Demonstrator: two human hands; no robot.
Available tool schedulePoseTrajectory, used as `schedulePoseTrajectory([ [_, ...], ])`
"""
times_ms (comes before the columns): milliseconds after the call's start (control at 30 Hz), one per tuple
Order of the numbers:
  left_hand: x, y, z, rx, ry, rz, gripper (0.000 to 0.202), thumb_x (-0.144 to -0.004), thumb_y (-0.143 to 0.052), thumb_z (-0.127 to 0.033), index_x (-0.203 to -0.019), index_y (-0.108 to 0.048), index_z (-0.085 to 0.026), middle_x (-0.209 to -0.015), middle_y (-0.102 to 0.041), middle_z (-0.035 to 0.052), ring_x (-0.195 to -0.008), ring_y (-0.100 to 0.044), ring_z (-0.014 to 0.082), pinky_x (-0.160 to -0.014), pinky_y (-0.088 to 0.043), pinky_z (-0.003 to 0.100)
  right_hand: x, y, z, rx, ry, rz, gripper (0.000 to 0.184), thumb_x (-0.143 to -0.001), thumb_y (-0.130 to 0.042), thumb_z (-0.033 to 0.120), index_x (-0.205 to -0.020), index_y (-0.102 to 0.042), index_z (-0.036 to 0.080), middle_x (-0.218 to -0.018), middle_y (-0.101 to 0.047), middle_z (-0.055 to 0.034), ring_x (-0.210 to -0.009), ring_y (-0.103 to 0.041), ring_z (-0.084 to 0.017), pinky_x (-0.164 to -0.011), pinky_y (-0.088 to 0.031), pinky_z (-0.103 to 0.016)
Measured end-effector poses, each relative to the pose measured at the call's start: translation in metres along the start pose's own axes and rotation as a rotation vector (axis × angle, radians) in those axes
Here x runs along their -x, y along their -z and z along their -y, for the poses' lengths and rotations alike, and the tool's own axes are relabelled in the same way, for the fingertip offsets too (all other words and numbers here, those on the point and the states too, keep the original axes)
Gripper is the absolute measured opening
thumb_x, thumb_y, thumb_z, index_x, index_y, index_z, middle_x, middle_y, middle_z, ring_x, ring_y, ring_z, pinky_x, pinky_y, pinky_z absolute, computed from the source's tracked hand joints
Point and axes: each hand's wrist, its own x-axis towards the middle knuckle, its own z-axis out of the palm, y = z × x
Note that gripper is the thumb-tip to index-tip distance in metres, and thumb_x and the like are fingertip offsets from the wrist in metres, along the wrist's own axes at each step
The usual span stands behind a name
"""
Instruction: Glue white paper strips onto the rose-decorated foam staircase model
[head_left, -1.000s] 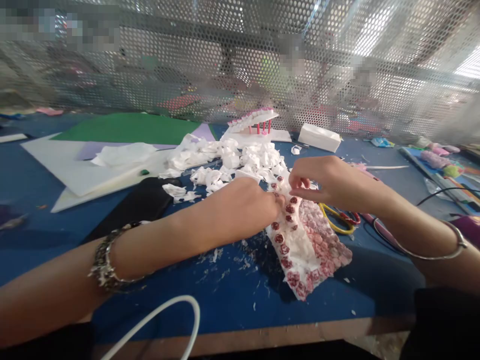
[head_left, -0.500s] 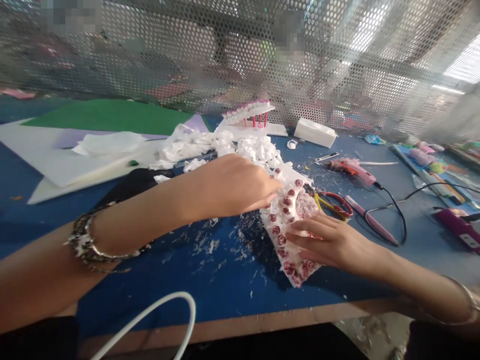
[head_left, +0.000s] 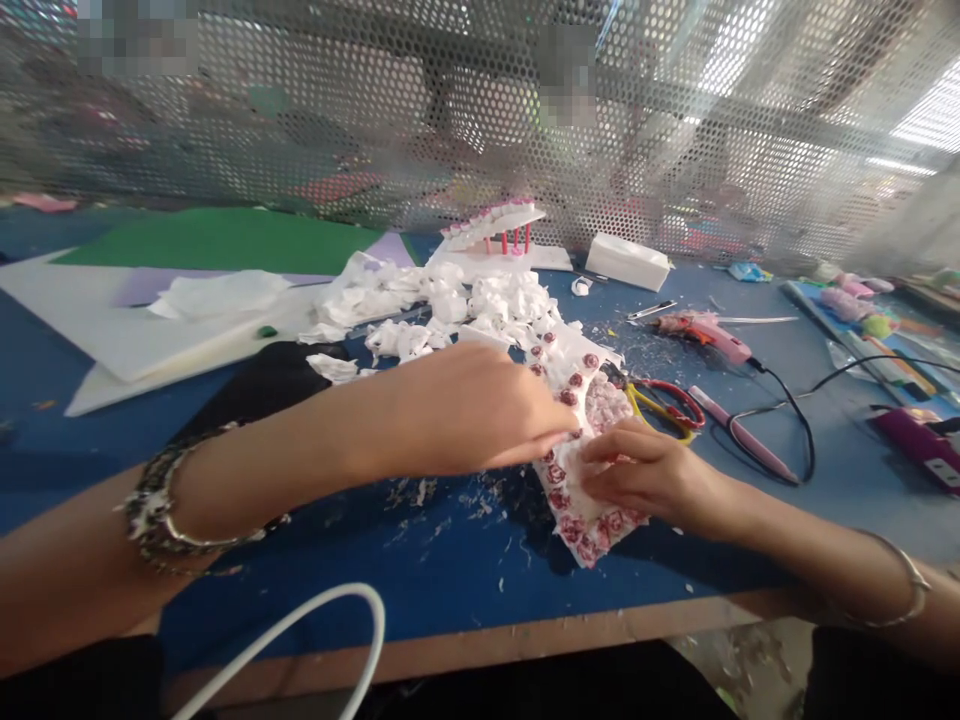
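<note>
A white sheet studded with small red paper roses (head_left: 583, 392) lies on the blue table (head_left: 450, 570). My left hand (head_left: 480, 410) reaches across from the left, its fingers drawn to a point in a pinch on the sheet's left side. My right hand (head_left: 645, 475) rests on the sheet's near end with curled fingers pinching it. Both wrists wear bangles.
Yellow-and-red scissors (head_left: 670, 405), a pink glue gun (head_left: 705, 335) with a black cord and a pink pen (head_left: 742, 440) lie right of the sheet. Crumpled white paper bits (head_left: 450, 305), foam sheets (head_left: 112, 330), a white box (head_left: 626, 262) and a perforated screen (head_left: 450, 100) stand behind. A white cable (head_left: 300, 630) hangs at the near edge.
My right hand came down from the sheet's far end to its near end, first flat, now curled in a pinch. My left hand moved a little toward me along the sheet.
</note>
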Motion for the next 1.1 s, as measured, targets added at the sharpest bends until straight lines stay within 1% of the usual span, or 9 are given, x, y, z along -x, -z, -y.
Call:
schedulePoseTrajectory([
  [133,-0.006,-0.009,-0.018,-0.05,-0.082,0.196,0.023,-0.088,-0.045,-0.025,-0.074,-0.063,-0.02,-0.064,-0.066,0.001,-0.049,-0.054,0.012,-0.047,-0.02,0.027,-0.003,0.009,-0.001,-0.037,-0.091,-0.02,0.016,-0.087,-0.045,0.018,-0.091,-0.06,0.015,-0.098,-0.057,-0.0078,-0.085,-0.055,-0.009,-0.075,-0.047,-0.023],
  [267,-0.003,-0.015,-0.02,-0.044,-0.104,0.162,0.022,-0.089,-0.044,-0.026,-0.081,-0.064,-0.021,-0.066,-0.067,0.0018,-0.05,-0.056,0.0124,-0.047,-0.021,0.027,-0.006,0.037,-0.009,0.019,-0.19,-0.126,0.004,-0.084,-0.049,0.02,-0.084,-0.053,0.017,-0.085,-0.057,-0.0027,-0.077,-0.054,-0.008,-0.071,-0.045,-0.022],
  [333,0.002,-0.014,-0.016,-0.027,-0.081,0.098,0.019,-0.089,-0.044,-0.029,-0.094,-0.062,-0.024,-0.068,-0.067,0.0011,-0.05,-0.055,0.0118,-0.047,-0.023,0.025,-0.002,0.055,-0.019,0.155,-0.328,-0.164,0.013,-0.084,-0.05,0.027,-0.074,-0.046,0.019,-0.076,-0.056,-0.0008,-0.07,-0.053,-0.008,-0.068,-0.042,-0.022],
  [500,0.006,-0.015,0.002,-0.067,0.382,-0.094,0.053,-0.087,-0.033,-0.056,-0.12,-0.046,-0.016,-0.052,-0.058,0.001,-0.042,-0.048,0.0132,-0.042,-0.022,0.022,0.026,0.082,-0.051,0.413,-0.666,-0.156,0.018,-0.087,-0.043,0.037,-0.08,-0.043,0.02,-0.069,-0.057,-0.0015,-0.061,-0.05,-0.01,-0.061,-0.036,-0.024],
  [633,-0.004,-0.025,0.022,-0.039,0.616,-0.043,0.081,-0.079,-0.019,-0.072,-0.131,-0.031,-0.01,-0.052,-0.056,0.002,-0.04,-0.045,0.0132,-0.042,-0.02,0.021,0.049,0.083,-0.07,0.428,-0.769,-0.16,0.013,-0.087,-0.041,0.032,-0.082,-0.042,0.019,-0.066,-0.058,-0.0018,-0.06,-0.052,-0.012,-0.062,-0.036,-0.024],
  [700,-0.011,-0.031,0.03,0.004,0.612,0.001,0.082,-0.077,-0.019,-0.074,-0.126,-0.039,-0.012,-0.055,-0.057,0.0032,-0.043,-0.046,0.0128,-0.042,-0.02,0.021,0.055,0.082,-0.074,0.424,-0.802,-0.158,0.012,-0.087,-0.041,0.03,-0.084,-0.042,0.019,-0.067,-0.059,-0.0025,-0.062,-0.054,-0.013,-0.064,-0.038,-0.025],
  [767,-0.016,-0.037,0.033,0.083,0.585,0.059,0.077,-0.078,-0.018,-0.074,-0.101,-0.058,-0.012,-0.058,-0.057,0.0063,-0.045,-0.046,0.0123,-0.043,-0.022,0.022,0.058,0.082,-0.076,0.407,-0.816,-0.133,0.012,-0.088,-0.039,0.03,-0.087,-0.042,0.019,-0.07,-0.061,-0.0031,-0.064,-0.056,-0.012,-0.066,-0.039,-0.024],
  [867,-0.018,-0.045,0.033,0.243,0.559,0.101,0.073,-0.08,-0.017,-0.07,-0.066,-0.058,-0.012,-0.057,-0.056,0.008,-0.046,-0.047,0.0118,-0.044,-0.025,0.024,0.061,0.082,-0.08,0.386,-0.821,-0.039,0.015,-0.09,-0.033,0.028,-0.089,-0.046,0.019,-0.075,-0.062,-0.0027,-0.065,-0.056,-0.01,-0.069,-0.039,-0.021],
  [1100,-0.014,-0.046,0.029,0.417,0.603,-0.003,0.06,-0.077,-0.031,-0.071,-0.079,-0.054,-0.015,-0.065,-0.061,0.0051,-0.054,-0.054,0.014,-0.049,-0.029,0.023,0.079,0.084,-0.093,0.651,-1.054,-0.027,0.034,-0.082,-0.042,0.046,-0.099,-0.053,0.02,-0.089,-0.063,-0.0089,-0.076,-0.056,-0.021,-0.066,-0.037,-0.032],
])
